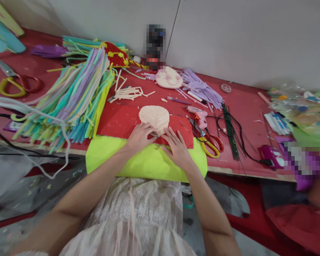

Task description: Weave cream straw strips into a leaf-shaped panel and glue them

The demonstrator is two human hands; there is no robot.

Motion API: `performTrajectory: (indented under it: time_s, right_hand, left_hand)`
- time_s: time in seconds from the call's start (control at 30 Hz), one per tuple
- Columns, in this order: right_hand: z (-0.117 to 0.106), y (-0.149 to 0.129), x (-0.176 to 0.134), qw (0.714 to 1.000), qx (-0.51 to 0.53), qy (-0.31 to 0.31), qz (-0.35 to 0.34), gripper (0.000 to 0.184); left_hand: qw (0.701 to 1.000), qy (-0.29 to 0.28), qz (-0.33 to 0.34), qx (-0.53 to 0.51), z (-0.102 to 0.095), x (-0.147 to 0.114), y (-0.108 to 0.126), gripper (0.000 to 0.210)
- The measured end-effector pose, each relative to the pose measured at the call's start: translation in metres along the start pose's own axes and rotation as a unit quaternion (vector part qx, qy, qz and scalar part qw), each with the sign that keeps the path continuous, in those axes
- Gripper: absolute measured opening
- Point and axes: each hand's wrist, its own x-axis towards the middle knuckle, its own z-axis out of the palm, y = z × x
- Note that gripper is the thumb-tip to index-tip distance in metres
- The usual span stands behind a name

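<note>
A cream heart-shaped piece (154,115), made of ribbed rows of what look like pipe cleaners, lies on a red board (117,121). My left hand (142,137) is at its lower left edge, with bent fingers and thumb closed around the lower tip. My right hand (178,147) rests at the lower right of the heart, its fingers spread out and the fingertips near the tip. The heart's lowest point is partly hidden by my fingers. Under both wrists, a bright yellow-green sheet (146,163) hangs over the table's front edge.
A big bundle of coloured pipe cleaners (74,96) lies left, near scissors (13,80). On the right are a pink glue gun (200,115) with a black cord, other scissors (209,142) and purple pipe cleaners (202,87). A cream round piece (169,77) lies behind.
</note>
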Motion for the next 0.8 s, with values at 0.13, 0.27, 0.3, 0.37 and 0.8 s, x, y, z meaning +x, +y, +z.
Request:
performTrajectory:
  time_s: [0.13,0.27,0.3,0.37,0.8]
  right_hand:
    - [0.001,0.0007,0.0005,1.0,-0.01,-0.003,-0.001,0.045]
    - [0.0013,0.0007,0.0005,1.0,-0.013,-0.002,-0.004,0.045]
    - [0.0014,0.0006,0.0004,1.0,-0.012,0.0,-0.004,0.045]
    - [0.0016,0.0005,0.0002,1.0,-0.009,0.004,-0.003,0.044]
    - [0.0022,0.0,-0.0064,0.998,-0.033,0.051,0.035,0.042]
  left_hand:
    - [1.0,-0.002,-0.003,-0.002,0.0005,0.0002,-0.0005,0.01]
    - [1.0,-0.001,-0.005,0.002,0.0007,-0.0001,-0.0003,0.01]
    - [1.0,-0.001,-0.005,0.003,0.0005,-0.0001,-0.0001,0.01]
    - [1.0,-0.003,-0.005,0.004,0.0,-0.0002,0.0003,0.01]
    - [1.0,0.002,-0.006,-0.002,0.0017,-0.0001,-0.0002,0.011]
